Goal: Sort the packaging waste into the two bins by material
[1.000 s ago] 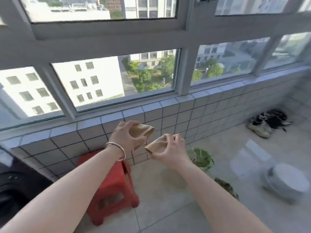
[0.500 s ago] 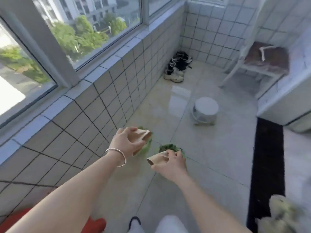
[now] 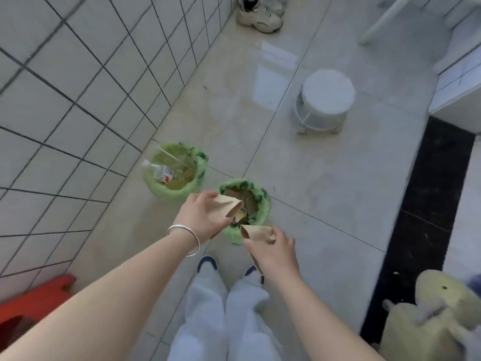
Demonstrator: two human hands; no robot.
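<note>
Paper cups, brown and crushed: left hand (image 3: 201, 221) grips one (image 3: 229, 206), right hand (image 3: 276, 252) grips another (image 3: 256, 233), over the center-frame green-lined bin (image 3: 261, 212); upper-left bin (image 3: 177, 190) holds a plastic bottle (image 3: 158, 171).

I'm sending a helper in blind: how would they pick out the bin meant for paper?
Start at the grey tiled wall; two green-lined bins stand on the floor at its foot. The paper bin is the one farther from the wall, under the left hand and right hand. It holds brown paper, while the other bin holds a clear plastic bottle.
</note>
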